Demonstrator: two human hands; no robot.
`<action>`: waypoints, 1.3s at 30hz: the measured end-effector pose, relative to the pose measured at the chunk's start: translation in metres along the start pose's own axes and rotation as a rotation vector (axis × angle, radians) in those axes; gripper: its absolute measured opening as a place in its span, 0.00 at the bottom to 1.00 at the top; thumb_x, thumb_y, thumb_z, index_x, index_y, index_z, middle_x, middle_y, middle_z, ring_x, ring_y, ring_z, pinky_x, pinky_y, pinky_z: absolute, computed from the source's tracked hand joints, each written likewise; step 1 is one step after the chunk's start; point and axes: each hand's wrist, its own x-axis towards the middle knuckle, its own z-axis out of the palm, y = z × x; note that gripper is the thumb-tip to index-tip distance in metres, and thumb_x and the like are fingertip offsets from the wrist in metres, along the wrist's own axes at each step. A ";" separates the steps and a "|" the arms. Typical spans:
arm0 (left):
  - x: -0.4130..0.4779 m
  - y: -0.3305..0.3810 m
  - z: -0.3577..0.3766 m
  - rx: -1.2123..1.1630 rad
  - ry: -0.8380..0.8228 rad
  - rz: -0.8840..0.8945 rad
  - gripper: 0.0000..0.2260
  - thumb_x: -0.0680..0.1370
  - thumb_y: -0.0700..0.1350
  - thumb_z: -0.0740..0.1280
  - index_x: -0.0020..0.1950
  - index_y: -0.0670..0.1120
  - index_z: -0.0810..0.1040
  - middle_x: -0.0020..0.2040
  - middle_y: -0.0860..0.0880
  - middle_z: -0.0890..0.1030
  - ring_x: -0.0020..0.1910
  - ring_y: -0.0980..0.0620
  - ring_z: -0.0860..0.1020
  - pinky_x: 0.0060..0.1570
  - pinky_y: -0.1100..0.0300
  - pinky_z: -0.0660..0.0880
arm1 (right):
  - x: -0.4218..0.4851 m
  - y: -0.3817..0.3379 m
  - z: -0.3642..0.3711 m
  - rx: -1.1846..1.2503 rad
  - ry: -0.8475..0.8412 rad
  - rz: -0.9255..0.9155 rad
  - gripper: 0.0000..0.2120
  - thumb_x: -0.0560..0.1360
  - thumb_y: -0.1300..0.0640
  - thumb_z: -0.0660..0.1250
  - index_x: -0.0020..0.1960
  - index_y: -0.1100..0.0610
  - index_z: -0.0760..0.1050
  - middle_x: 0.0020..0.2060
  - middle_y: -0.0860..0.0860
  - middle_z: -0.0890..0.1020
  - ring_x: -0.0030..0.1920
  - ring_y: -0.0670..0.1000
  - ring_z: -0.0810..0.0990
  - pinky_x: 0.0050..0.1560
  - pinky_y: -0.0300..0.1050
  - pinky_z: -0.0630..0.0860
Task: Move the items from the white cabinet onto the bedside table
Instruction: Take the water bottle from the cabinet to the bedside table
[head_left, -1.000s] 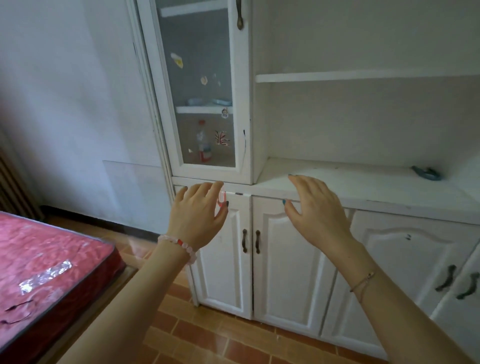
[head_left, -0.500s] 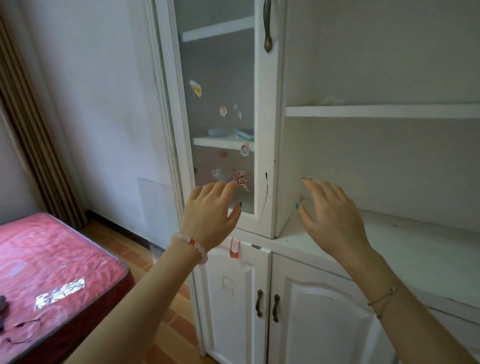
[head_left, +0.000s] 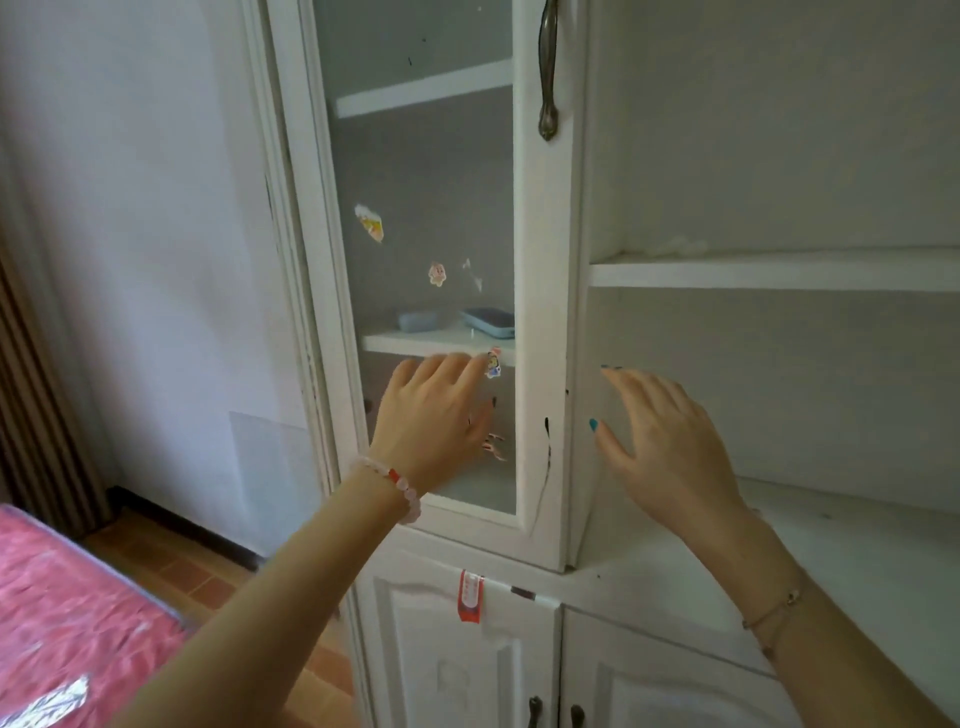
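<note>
Blue-rimmed, dark-topped flat case (head_left: 488, 318) beside a paler grey-blue box (head_left: 420, 320) on the cabinet shelf (head_left: 415, 341) behind glass (head_left: 415, 182) — left grip (head_left: 431, 415) and right grip (head_left: 670, 441) both released, fingers spread.

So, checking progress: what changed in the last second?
Both hands rose from counter height: the left hand is now before the glass door, the right hand before the open shelves. Neither took hold of anything. The door stays shut, two blue items still on its shelf.
</note>
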 end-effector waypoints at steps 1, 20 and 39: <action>0.016 -0.004 0.000 0.007 0.021 0.036 0.16 0.75 0.49 0.63 0.59 0.43 0.77 0.53 0.44 0.82 0.52 0.41 0.80 0.55 0.43 0.73 | 0.008 -0.001 0.000 -0.007 0.019 0.004 0.24 0.75 0.49 0.56 0.68 0.57 0.67 0.62 0.53 0.75 0.62 0.55 0.72 0.60 0.53 0.70; 0.246 -0.038 -0.046 0.920 0.232 0.506 0.25 0.79 0.50 0.54 0.74 0.43 0.56 0.75 0.46 0.60 0.74 0.47 0.58 0.71 0.43 0.55 | 0.076 -0.009 -0.034 -0.083 0.111 0.003 0.23 0.78 0.50 0.58 0.71 0.54 0.62 0.68 0.49 0.68 0.69 0.50 0.63 0.66 0.46 0.61; 0.217 -0.027 -0.099 0.881 0.198 0.402 0.18 0.76 0.43 0.59 0.66 0.43 0.70 0.64 0.48 0.73 0.69 0.47 0.66 0.69 0.47 0.61 | 0.025 0.003 -0.041 -0.044 0.009 -0.015 0.25 0.77 0.48 0.56 0.72 0.55 0.60 0.67 0.50 0.70 0.66 0.51 0.67 0.64 0.47 0.64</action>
